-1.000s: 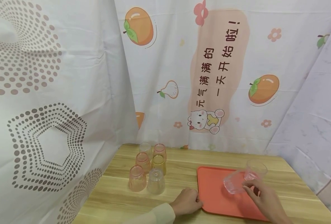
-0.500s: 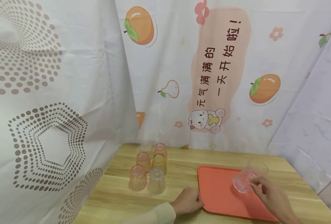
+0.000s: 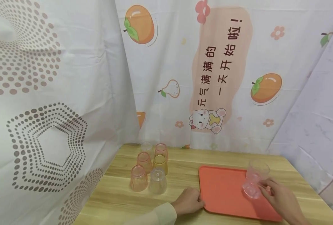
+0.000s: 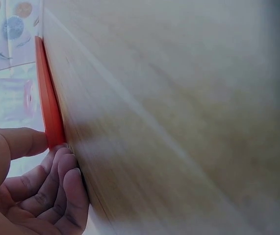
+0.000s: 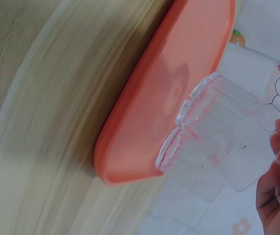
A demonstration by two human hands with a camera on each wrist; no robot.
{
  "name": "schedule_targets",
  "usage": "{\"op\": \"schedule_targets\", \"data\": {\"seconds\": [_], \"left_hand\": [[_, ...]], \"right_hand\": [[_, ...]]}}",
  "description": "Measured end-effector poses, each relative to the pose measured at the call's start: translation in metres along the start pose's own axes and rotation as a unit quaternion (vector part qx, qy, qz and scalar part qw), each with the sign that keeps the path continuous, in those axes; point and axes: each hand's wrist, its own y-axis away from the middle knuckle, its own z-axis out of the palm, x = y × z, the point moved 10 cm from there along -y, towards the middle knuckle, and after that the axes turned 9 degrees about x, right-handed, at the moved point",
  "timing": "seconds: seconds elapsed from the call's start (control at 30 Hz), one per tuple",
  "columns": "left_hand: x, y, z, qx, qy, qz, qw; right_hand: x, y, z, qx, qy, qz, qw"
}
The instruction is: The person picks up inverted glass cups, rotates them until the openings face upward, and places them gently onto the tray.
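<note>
My right hand (image 3: pixel 281 200) pinches the rim of a clear drinking glass (image 3: pixel 251 189) between thumb and fingers, at the right side of the red tray (image 3: pixel 219 190). In the right wrist view, this glass (image 5: pixel 223 129) has its thick base low at the tray surface and its mouth toward the fingers. Just behind it, a second clear glass (image 3: pixel 259 167) stands upright on the tray, overlapped by the held one. My left hand (image 3: pixel 188 201) holds the tray's near left corner. The left wrist view shows the thumb on the tray's rim (image 4: pixel 51 107) and curled fingers beneath.
Several upside-down glasses stand grouped on the left of the wooden table (image 3: pixel 180 175), among them a yellow glass (image 3: pixel 160 164), a pink glass (image 3: pixel 138 179) and a clear glass (image 3: pixel 157 182). A printed curtain (image 3: pixel 166 118) closes the back, with another curtain (image 3: pixel 98 93) at the left.
My right hand has moved right with the glass, bringing its base across the tray toward the standing glass. My left hand has stayed at the tray corner.
</note>
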Motion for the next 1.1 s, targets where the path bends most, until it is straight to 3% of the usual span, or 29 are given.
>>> {"op": "schedule_targets", "data": {"seconds": [0.23, 0.77, 1.1], "left_hand": [[0.002, 0.000, 0.000, -0.002, 0.010, 0.005, 0.9999], [0.001, 0.002, -0.003, -0.009, 0.010, -0.017, 0.9998], [0.002, 0.000, -0.003, 0.000, -0.003, 0.000, 1.0000]], "right_hand": [[0.005, 0.002, -0.003, 0.000, 0.003, -0.011, 1.000], [0.019, 0.009, -0.006, -0.012, 0.018, -0.022, 1.000], [0.025, 0.012, -0.005, -0.023, 0.041, -0.020, 0.999]]}}
